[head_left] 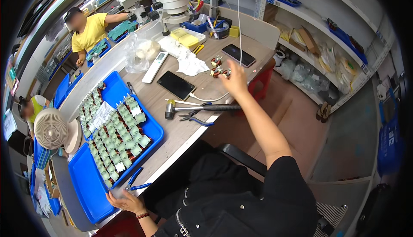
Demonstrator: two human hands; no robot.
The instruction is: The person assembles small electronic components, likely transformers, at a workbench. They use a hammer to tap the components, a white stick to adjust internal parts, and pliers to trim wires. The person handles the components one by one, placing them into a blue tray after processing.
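Note:
My right hand point(235, 81) is stretched over the far right of the workbench, beside a small cluster of copper-wound coils point(215, 71). Its thumb and fingers are apart around the nearest coil, and none looks lifted. My left hand point(125, 202) lies open at the near edge of an empty blue tray point(86, 185), fingers stretched out. Beyond it, a larger blue tray point(115, 82) carries rows of small green circuit boards point(112, 144) with copper windings. A white crumpled sheet point(102, 114) lies among the boards.
Blue-handled pliers point(136, 179) lie by my left hand. Mid-bench are a hammer point(171, 109), more pliers point(197, 119), a black phone point(176, 85) and a white cable. Farther back stand another phone point(238, 55), tissue point(192, 62) and a microscope point(174, 2). A co-worker point(91, 30) sits opposite.

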